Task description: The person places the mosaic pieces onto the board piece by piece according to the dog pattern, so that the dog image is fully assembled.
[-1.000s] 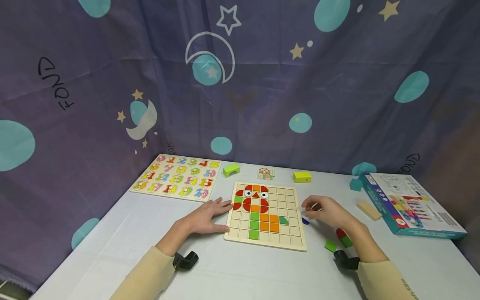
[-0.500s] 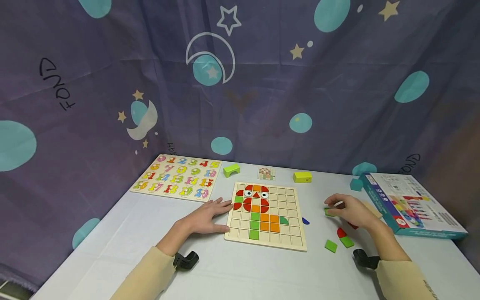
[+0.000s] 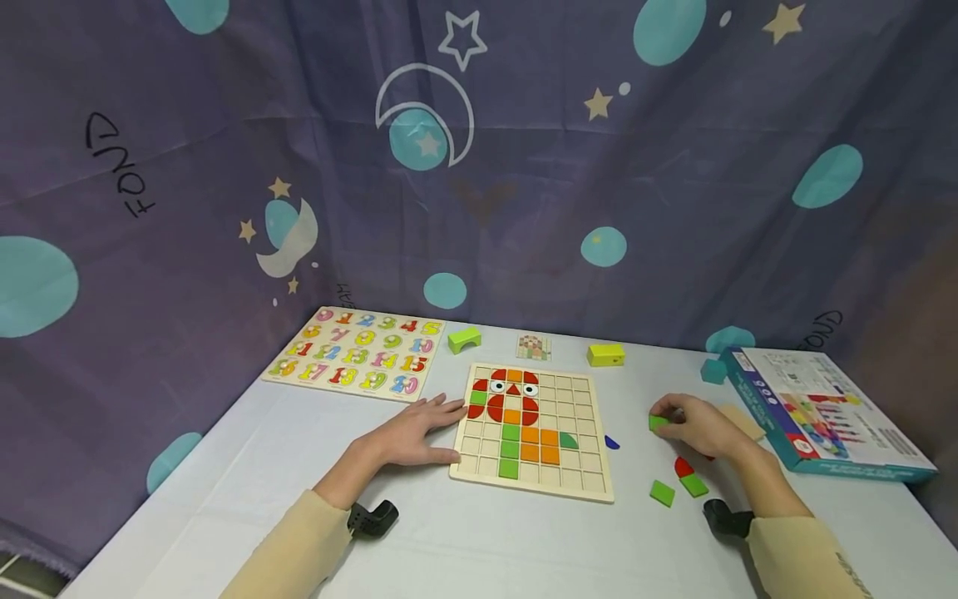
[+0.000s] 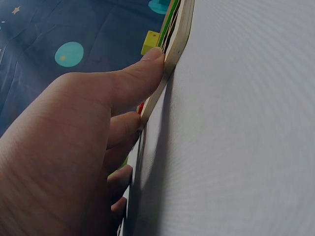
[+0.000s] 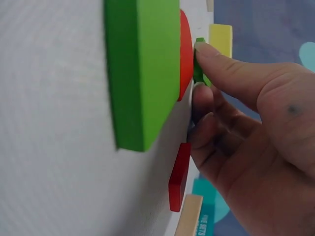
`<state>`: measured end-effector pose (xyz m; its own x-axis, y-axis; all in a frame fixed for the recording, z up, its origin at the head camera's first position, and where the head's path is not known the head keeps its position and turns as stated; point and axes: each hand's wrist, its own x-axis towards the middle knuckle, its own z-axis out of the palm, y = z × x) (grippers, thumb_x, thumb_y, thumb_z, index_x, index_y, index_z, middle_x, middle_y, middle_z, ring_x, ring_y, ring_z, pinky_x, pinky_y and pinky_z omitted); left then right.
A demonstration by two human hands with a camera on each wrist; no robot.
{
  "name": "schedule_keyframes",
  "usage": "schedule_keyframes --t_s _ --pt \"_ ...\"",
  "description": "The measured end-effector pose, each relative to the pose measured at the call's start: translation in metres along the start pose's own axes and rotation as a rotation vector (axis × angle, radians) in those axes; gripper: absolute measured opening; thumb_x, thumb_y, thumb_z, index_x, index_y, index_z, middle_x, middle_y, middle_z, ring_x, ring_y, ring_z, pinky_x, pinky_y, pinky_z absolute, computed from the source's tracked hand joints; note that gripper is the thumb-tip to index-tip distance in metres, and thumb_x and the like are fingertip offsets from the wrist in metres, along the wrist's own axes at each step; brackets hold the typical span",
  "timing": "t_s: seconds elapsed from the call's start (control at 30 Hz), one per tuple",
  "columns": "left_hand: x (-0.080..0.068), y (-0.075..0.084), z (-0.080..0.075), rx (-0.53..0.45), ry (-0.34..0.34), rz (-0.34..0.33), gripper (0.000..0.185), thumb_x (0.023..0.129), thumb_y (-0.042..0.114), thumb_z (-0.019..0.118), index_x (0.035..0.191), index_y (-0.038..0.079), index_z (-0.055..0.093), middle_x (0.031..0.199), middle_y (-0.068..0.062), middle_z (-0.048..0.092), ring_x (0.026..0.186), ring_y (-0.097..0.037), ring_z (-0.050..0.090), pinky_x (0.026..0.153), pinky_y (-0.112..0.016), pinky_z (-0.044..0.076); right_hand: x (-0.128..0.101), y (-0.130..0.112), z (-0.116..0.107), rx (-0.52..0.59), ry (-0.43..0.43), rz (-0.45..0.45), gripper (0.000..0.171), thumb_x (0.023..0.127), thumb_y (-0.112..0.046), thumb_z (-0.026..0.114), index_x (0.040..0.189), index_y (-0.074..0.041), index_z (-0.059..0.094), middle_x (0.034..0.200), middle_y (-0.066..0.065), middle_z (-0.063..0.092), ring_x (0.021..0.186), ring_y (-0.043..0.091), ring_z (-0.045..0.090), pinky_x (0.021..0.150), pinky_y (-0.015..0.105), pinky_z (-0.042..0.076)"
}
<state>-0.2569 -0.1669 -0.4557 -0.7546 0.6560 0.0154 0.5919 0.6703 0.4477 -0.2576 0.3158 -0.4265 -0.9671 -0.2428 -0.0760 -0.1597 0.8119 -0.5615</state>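
Observation:
My left hand (image 3: 451,431) lies flat on the table with straight fingers, its fingertips against the left edge of the wooden grid board (image 3: 584,482); in the left wrist view the thumb (image 4: 142,66) presses the board's edge (image 4: 179,34). The board carries a picture made of red, orange and green tiles. To the right of the board my right hand (image 3: 669,418) pinches a small green tile (image 3: 657,423) just above the table; the right wrist view shows this green tile (image 5: 199,66) between thumb and fingers.
Loose pieces lie near my right hand: a green tile (image 3: 662,492), a red-and-green pair (image 3: 688,477), a blue piece (image 3: 610,443), a wooden plank (image 3: 744,418). A number puzzle (image 3: 355,358) sits back left, a game box (image 3: 816,408) at right, with green (image 3: 464,339), yellow (image 3: 604,355) and teal (image 3: 713,369) blocks behind.
My right hand moved right, away from the board's edge to the loose pieces, and now pinches a green tile. The left hand has stayed put.

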Motion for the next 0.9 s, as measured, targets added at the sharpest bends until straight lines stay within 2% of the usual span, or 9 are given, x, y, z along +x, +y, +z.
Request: schedule_keyframes --t_s 0.17,0.3,0.5,0.67,0.9 --pt "0.000 0.001 0.001 -0.002 -0.005 -0.009 0.080 0.091 0.058 0.065 0.155 0.015 0.044 0.163 -0.001 0.031 0.152 -0.033 0.016 0.122 -0.051 0.012 -0.003 -0.001 0.002 0.015 -0.008 -0.003 0.026 0.089 -0.009 0.077 0.109 -0.002 0.063 0.098 0.007 0.060 0.092 0.026 0.055 0.082 0.038 0.055" --pt "0.000 0.001 0.002 -0.009 -0.003 -0.005 0.079 0.091 0.057 0.066 0.154 0.016 0.044 0.162 0.000 0.032 0.152 -0.033 0.017 0.122 -0.051 0.012 -0.005 -0.003 0.003 0.017 0.007 -0.017 0.017 0.092 -0.006 0.072 0.106 -0.003 0.064 0.094 0.005 0.058 0.089 0.024 0.054 0.077 0.030 0.054" --pt "0.000 0.000 0.002 -0.005 -0.002 0.000 0.080 0.091 0.058 0.066 0.154 0.014 0.044 0.162 -0.001 0.032 0.152 -0.034 0.017 0.122 -0.052 0.013 -0.008 -0.018 0.005 0.005 0.033 -0.017 0.010 0.095 -0.005 0.068 0.105 -0.005 0.066 0.094 0.004 0.060 0.087 0.023 0.055 0.074 0.031 0.055" --pt "0.001 -0.001 0.003 0.006 0.000 -0.008 0.080 0.090 0.058 0.066 0.155 0.015 0.044 0.163 0.001 0.032 0.152 -0.032 0.017 0.122 -0.051 0.014 -0.009 -0.035 0.010 0.042 0.043 -0.061 0.009 0.094 -0.004 0.067 0.104 -0.004 0.066 0.094 0.004 0.061 0.086 0.023 0.056 0.073 0.032 0.055" --pt "0.001 0.000 0.001 0.011 0.004 -0.014 0.080 0.090 0.056 0.067 0.154 0.016 0.044 0.162 0.002 0.033 0.152 -0.030 0.018 0.122 -0.050 0.014 -0.007 -0.055 0.027 0.088 -0.003 -0.123 0.007 0.095 -0.004 0.068 0.101 -0.006 0.066 0.092 0.002 0.062 0.082 0.020 0.057 0.069 0.030 0.053"
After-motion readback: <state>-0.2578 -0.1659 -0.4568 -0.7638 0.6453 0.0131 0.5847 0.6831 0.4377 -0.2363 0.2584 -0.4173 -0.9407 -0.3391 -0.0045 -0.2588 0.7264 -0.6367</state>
